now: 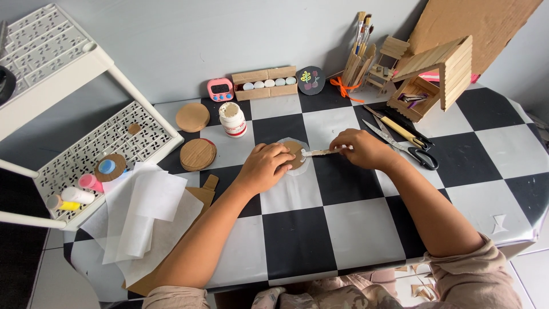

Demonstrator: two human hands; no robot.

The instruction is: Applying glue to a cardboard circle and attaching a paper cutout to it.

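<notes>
My left hand (264, 166) presses down on a round cardboard disc (296, 152) that lies on a clear plastic sheet (303, 170) near the middle of the checkered table (343, 229). My right hand (362, 149) grips a flat wooden stick (318, 152) smeared with white, its tip resting on the disc's right edge. A white glue jar (233, 119) with its lid off stands just beyond my left hand.
A stack of cardboard discs (198, 154) and a single disc (193, 117) lie left of the jar. Scissors (409, 147) and a cutter lie right of my right hand. Tracing paper (143, 214), a white rack (86, 149) with paint tubes, and a stick house (437, 77) surround the work area.
</notes>
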